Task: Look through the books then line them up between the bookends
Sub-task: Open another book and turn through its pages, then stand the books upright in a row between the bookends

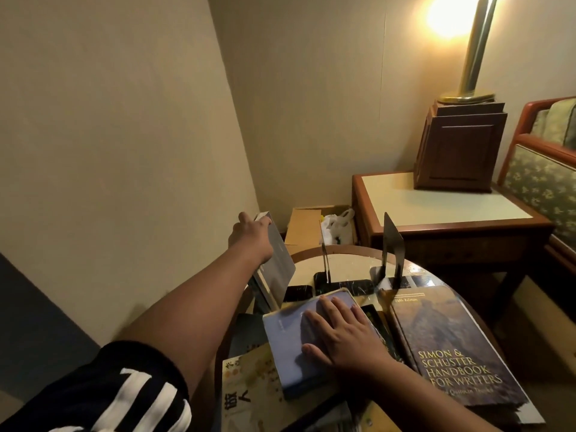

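Striped sleeve (pixel 103 397); at the glossy round table (pixel 346 265), left hand (pixel 251 236) grips grey book (pixel 280 266), right hand (pixel 343 332) spread on blue book (pixel 286 347)

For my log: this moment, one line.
left hand: holds grey book | right hand: flat on blue book | bookends: no books between

Your black sleeve (pixel 103 391) bears white stripes; your grey book (pixel 280 260), lavender-blue book (pixel 286 335) and dusky purple handbook (pixel 452 338) contrast with green floral upholstery (pixel 542 185).
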Available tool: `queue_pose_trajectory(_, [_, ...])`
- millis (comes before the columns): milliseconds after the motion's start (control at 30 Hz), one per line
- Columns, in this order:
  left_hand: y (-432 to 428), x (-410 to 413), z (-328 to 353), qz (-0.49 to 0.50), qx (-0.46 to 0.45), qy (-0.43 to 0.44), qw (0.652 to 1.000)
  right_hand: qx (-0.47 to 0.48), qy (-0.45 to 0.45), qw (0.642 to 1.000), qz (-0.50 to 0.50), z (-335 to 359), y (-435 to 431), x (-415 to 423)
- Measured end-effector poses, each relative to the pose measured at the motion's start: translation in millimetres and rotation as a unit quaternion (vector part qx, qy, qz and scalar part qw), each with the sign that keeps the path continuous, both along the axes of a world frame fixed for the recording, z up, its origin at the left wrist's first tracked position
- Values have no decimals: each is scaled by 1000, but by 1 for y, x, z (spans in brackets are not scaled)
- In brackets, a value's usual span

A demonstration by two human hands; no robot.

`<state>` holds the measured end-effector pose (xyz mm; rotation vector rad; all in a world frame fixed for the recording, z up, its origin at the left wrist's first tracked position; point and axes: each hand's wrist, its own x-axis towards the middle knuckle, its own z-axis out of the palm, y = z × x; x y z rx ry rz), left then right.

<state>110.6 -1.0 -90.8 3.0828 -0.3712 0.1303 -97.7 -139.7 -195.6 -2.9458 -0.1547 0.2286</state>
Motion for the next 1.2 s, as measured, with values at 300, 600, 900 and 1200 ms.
queue_pose_trajectory(300, [9, 0, -14, -7, 53, -25, 998, -1, 40, 999, -5, 11, 1, -1])
queue_pose_trajectory(600, [25, 24, -12, -130, -88, 86, 984, 274, 10, 955, -111, 56, 11, 71])
queue_pose_trajectory(900, [44, 24, -13, -190, -119, 92, 970, 436, 231, 825, -274, 31, 26, 172])
queue_pose_trajectory(1200, [51, 36, -20, -181, -122, 91, 972, 585, 332, 704, -228, 19, 33, 197])
